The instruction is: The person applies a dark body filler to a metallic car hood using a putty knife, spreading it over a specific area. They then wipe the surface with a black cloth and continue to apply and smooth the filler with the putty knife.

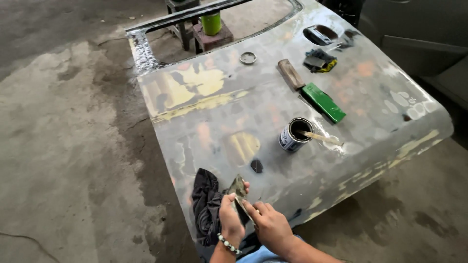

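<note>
My left hand [230, 217], with a bead bracelet at the wrist, grips a flat, smeared putty spreader [237, 186] held upright at the near edge of a sanded car door panel [229, 112]. My right hand [271, 225] pinches a thin blade or scraper [244, 208] against the spreader's lower edge. A black rag [206, 204] lies bunched just left of my left hand. An open filler can [295, 135] with a stir stick [319, 138] in it stands further up the panel.
On the panel lie a green sanding block [323, 102], a wooden block [291, 74], a round lid [248, 58], a small dark chip [256, 166] and a dark rag with yellow [320, 60] near the handle recess [320, 34]. Stained concrete floor [63, 146] surrounds it; a green can [211, 23] sits beyond.
</note>
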